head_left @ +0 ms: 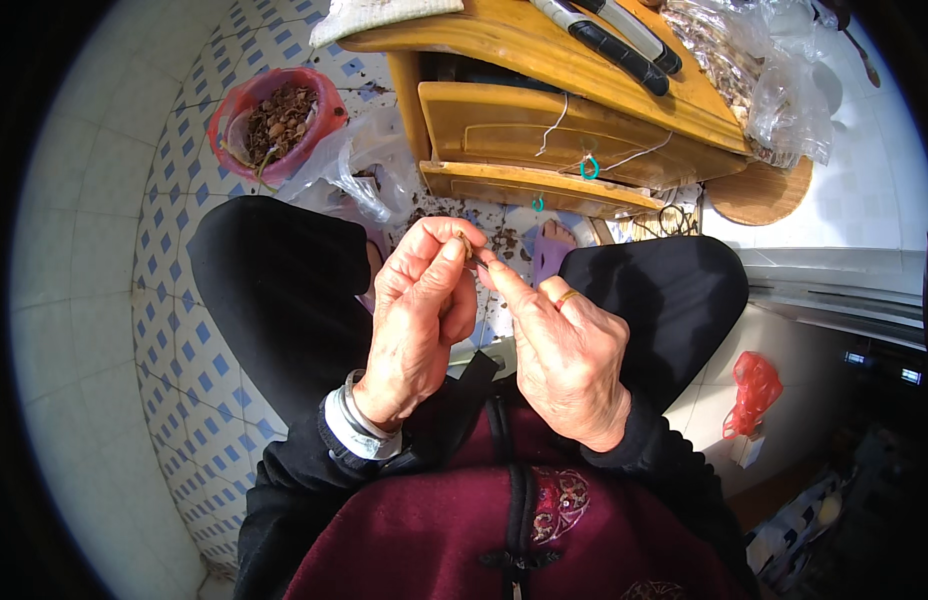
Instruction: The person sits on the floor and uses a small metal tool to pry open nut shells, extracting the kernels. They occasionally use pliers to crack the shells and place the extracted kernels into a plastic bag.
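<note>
Between its thumb and fingers my left hand (421, 311) pinches a small brown piece of walnut (464, 241), held up between my knees. My right hand (565, 349) grips a thin dark metal pick (477, 261), with the index finger stretched along it. The tip of the pick meets the walnut piece; its handle is hidden in my fist. Both hands are close together, the fingertips nearly touching. Beyond them, broken brown shells (507, 244) lie scattered on the tiled floor.
A pink bin with a red bag (216, 135) holds shells at the upper left, beside a clear plastic bag (374, 150). Ahead stands a yellow wooden cabinet (501, 139), its top bearing black-and-grey handles (621, 56) and a bag of pale pieces (723, 64). A red bag (755, 386) lies right.
</note>
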A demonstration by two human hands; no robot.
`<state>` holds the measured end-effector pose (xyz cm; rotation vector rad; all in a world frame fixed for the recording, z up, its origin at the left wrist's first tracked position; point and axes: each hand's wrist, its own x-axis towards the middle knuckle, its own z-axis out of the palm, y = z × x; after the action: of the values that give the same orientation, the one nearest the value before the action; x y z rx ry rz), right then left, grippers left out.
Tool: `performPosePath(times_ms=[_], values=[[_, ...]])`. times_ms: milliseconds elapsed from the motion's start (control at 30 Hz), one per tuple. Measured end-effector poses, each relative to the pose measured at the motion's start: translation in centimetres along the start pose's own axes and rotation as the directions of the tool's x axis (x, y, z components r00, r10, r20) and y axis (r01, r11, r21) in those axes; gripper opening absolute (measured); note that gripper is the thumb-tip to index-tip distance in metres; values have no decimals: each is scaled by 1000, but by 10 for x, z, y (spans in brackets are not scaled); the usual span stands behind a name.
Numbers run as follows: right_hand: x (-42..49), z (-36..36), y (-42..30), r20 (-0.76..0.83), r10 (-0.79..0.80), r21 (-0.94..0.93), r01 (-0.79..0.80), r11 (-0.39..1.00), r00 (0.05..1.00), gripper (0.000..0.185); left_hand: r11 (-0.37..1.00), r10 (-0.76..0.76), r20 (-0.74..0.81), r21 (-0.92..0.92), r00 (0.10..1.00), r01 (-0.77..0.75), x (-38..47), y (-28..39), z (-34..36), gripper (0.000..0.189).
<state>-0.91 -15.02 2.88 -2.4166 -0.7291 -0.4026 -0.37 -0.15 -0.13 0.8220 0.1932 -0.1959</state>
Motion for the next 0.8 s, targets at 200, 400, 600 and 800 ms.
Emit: performPosePath(times_ms=[200, 400, 600, 800], values=[[-1, 8, 4, -73, -50, -18, 48, 999, 996, 46, 996, -29, 14, -78, 999, 30, -1, 4, 4, 18], [0, 4, 3, -46, -59, -22, 58, 998, 997, 42, 999, -47, -43, 7, 998, 48, -2, 7, 8, 21], [2, -4, -1, -28, -51, 5, 51, 999, 998, 40, 988, 45, 2, 150, 999, -44, -5, 4, 3, 19], [3, 6, -2, -43, 63, 171, -54, 984, 997, 38, 990, 97, 10, 102, 995, -97, -4, -2, 0, 17]])
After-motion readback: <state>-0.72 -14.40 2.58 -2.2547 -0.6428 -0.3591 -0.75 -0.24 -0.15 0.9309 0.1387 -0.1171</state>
